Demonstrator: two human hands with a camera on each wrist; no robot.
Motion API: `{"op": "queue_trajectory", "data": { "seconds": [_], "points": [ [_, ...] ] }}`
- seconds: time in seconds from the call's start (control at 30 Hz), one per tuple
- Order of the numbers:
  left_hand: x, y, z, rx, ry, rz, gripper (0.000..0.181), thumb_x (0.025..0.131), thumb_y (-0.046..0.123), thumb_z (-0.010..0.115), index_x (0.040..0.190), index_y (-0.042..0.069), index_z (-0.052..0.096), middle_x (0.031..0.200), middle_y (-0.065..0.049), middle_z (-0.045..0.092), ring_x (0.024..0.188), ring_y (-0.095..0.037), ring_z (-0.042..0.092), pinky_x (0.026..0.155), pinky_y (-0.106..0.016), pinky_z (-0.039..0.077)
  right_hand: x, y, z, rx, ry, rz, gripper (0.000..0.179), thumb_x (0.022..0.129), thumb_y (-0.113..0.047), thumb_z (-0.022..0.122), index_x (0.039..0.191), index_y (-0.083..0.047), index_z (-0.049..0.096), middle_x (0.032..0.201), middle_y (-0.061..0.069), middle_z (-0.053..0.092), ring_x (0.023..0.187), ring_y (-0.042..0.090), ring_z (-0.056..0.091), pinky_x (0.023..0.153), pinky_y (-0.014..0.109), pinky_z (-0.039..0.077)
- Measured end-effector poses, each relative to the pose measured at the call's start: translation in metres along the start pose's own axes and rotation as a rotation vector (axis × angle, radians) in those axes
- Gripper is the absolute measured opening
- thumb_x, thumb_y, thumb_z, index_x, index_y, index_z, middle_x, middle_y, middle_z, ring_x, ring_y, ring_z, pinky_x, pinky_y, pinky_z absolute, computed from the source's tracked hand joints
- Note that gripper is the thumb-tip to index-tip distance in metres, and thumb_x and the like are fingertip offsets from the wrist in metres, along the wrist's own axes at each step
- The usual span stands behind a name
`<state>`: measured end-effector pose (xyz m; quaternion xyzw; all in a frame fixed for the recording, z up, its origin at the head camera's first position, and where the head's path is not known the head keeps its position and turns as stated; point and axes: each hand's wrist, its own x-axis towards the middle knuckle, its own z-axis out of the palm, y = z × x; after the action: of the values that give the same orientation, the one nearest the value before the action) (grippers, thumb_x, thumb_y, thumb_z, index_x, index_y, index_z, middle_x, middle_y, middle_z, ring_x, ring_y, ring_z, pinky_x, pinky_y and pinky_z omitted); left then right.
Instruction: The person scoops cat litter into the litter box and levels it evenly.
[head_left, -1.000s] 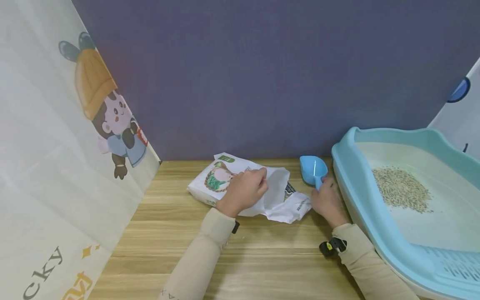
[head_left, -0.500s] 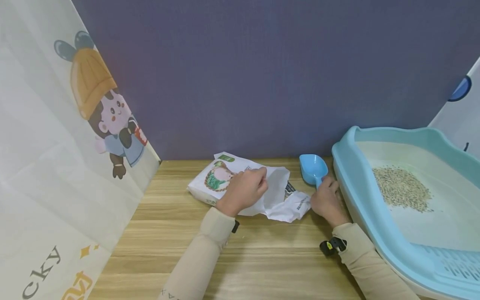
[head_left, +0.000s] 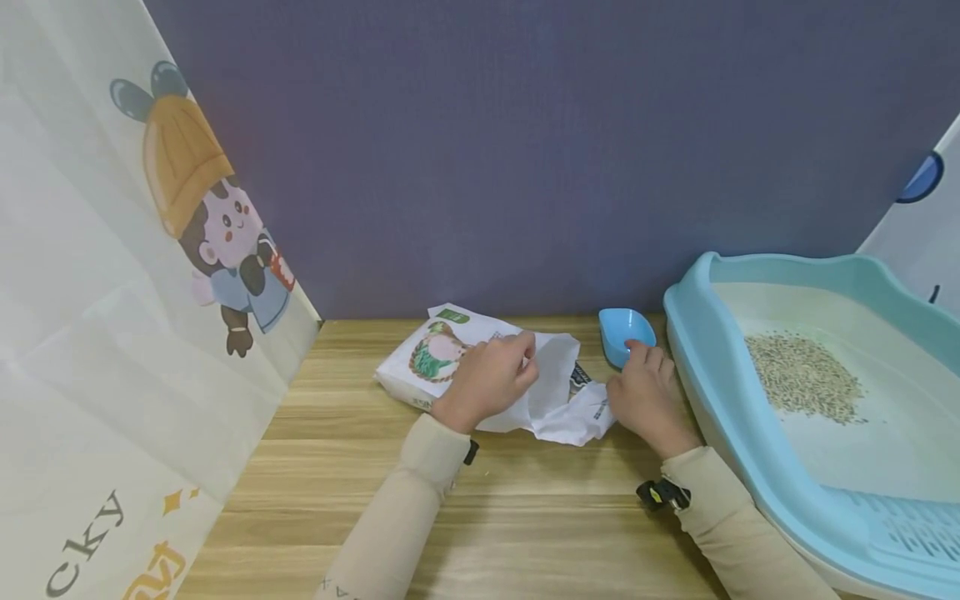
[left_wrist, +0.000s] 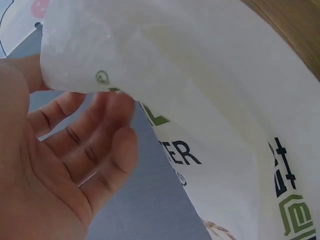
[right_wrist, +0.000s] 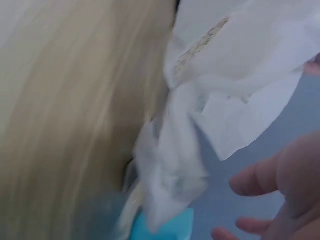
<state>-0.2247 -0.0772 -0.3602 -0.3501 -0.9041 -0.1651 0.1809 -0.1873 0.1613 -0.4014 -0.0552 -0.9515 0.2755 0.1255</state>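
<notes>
A white litter bag (head_left: 408,367), printed with a basket picture, lies torn at its right end on the wooden table. My left hand (head_left: 487,382) pinches the bag's edge from above; in the left wrist view the white film (left_wrist: 75,60) passes between thumb and fingers. Pale pellets (right_wrist: 202,45) show inside the bag opening in the right wrist view. A blue scoop (head_left: 618,329) lies right of the bag, bowl toward the wall. Over its handle is my right hand (head_left: 647,398), thumb and fingers apart with nothing between them; the handle is hidden.
At the right stands a large light-blue litter box (head_left: 720,367) with a pile of pellets (head_left: 802,379) on its pale floor. A dark wall panel (head_left: 487,167) closes off the back. Wooden tabletop (head_left: 300,508) extends in front and left of the bag.
My right hand has let go of the scoop's handle and moved slightly left, its fingers now spreading over the scoop. The left hand and the bag stay almost still.
</notes>
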Motion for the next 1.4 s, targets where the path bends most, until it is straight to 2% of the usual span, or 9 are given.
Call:
{"op": "queue_trajectory", "data": {
  "seconds": [0.2, 0.37, 0.57, 0.7, 0.83, 0.97, 1.1, 1.23, 1.4],
  "points": [
    [-0.001, 0.007, -0.006, -0.033, -0.136, -0.067, 0.036, 0.097, 0.041, 0.054, 0.125, 0.019, 0.061, 0.111, -0.001, 0.068, 0.097, -0.018, 0.065, 0.074, -0.037, 0.055, -0.004, -0.011, -0.005, 0.094, 0.025, -0.160, 0.048, 0.093, -0.004, 0.052, 0.136, 0.016, 0.043, 0.126, 0.035, 0.053, 0.118, 0.053, 0.046, 0.100, 0.062, 0.036],
    [-0.004, 0.014, -0.010, -0.061, -0.306, -0.075, 0.049, 0.101, 0.054, 0.049, 0.132, 0.017, 0.061, 0.130, -0.005, 0.067, 0.117, -0.024, 0.064, 0.096, -0.040, 0.053, -0.005, -0.014, -0.009, 0.130, -0.009, -0.185, 0.040, 0.098, -0.004, 0.050, 0.133, 0.014, 0.048, 0.122, 0.031, 0.060, 0.115, 0.047, 0.056, 0.098, 0.059, 0.045],
    [-0.009, 0.018, -0.009, -0.125, -0.508, -0.088, 0.058, 0.098, 0.065, 0.047, 0.123, 0.016, 0.065, 0.105, 0.001, 0.073, 0.095, -0.013, 0.067, 0.083, -0.030, 0.053, -0.005, -0.014, -0.009, 0.148, -0.070, -0.172, 0.035, 0.102, -0.007, 0.048, 0.131, 0.012, 0.050, 0.122, 0.031, 0.064, 0.113, 0.044, 0.063, 0.094, 0.056, 0.051],
    [-0.013, 0.019, -0.009, -0.193, -0.578, -0.136, 0.057, 0.091, 0.073, 0.054, 0.098, 0.018, 0.066, 0.073, 0.006, 0.057, 0.070, -0.009, 0.054, 0.064, -0.027, 0.045, -0.006, -0.013, -0.008, 0.163, -0.083, -0.167, 0.033, 0.102, -0.007, 0.047, 0.130, 0.010, 0.051, 0.121, 0.029, 0.065, 0.116, 0.043, 0.062, 0.099, 0.057, 0.049],
    [-0.018, 0.019, -0.009, -0.184, -0.616, -0.133, 0.059, 0.081, 0.073, 0.069, 0.101, 0.017, 0.067, 0.079, 0.007, 0.061, 0.075, -0.008, 0.056, 0.069, -0.027, 0.049, -0.006, -0.013, -0.008, 0.177, -0.086, -0.165, 0.033, 0.102, -0.008, 0.047, 0.130, 0.009, 0.052, 0.122, 0.029, 0.064, 0.117, 0.044, 0.061, 0.100, 0.058, 0.048],
    [-0.025, 0.022, -0.004, -0.025, -0.602, -0.073, 0.071, 0.069, 0.061, 0.086, 0.119, 0.016, 0.064, 0.106, 0.004, 0.067, 0.098, -0.013, 0.061, 0.087, -0.031, 0.052, -0.006, -0.013, -0.008, 0.184, -0.092, -0.171, 0.035, 0.102, -0.009, 0.047, 0.130, 0.011, 0.051, 0.122, 0.028, 0.064, 0.117, 0.044, 0.061, 0.100, 0.058, 0.048],
    [-0.031, 0.025, 0.005, 0.166, -0.486, -0.013, 0.064, 0.072, 0.042, 0.090, 0.123, 0.014, 0.063, 0.114, -0.003, 0.066, 0.103, -0.021, 0.061, 0.087, -0.037, 0.055, -0.007, -0.013, -0.007, 0.184, -0.101, -0.175, 0.036, 0.102, -0.010, 0.049, 0.131, 0.011, 0.051, 0.120, 0.027, 0.064, 0.115, 0.043, 0.061, 0.099, 0.057, 0.049],
    [-0.034, 0.027, 0.009, 0.265, -0.369, 0.032, 0.042, 0.076, 0.019, 0.083, 0.114, 0.011, 0.065, 0.106, -0.005, 0.070, 0.093, -0.023, 0.064, 0.077, -0.037, 0.056, -0.006, -0.016, -0.007, 0.180, -0.103, -0.181, 0.036, 0.102, -0.010, 0.049, 0.132, 0.010, 0.051, 0.122, 0.028, 0.063, 0.116, 0.044, 0.060, 0.099, 0.058, 0.048],
    [-0.037, 0.029, 0.015, 0.338, -0.306, 0.079, 0.028, 0.078, 0.014, 0.081, 0.103, 0.012, 0.067, 0.095, -0.004, 0.071, 0.083, -0.022, 0.066, 0.068, -0.034, 0.054, 0.003, -0.022, -0.003, 0.223, -0.120, -0.203, 0.038, 0.102, -0.012, 0.050, 0.137, 0.003, 0.051, 0.132, 0.031, 0.059, 0.119, 0.046, 0.061, 0.098, 0.059, 0.049]
  ]
}}
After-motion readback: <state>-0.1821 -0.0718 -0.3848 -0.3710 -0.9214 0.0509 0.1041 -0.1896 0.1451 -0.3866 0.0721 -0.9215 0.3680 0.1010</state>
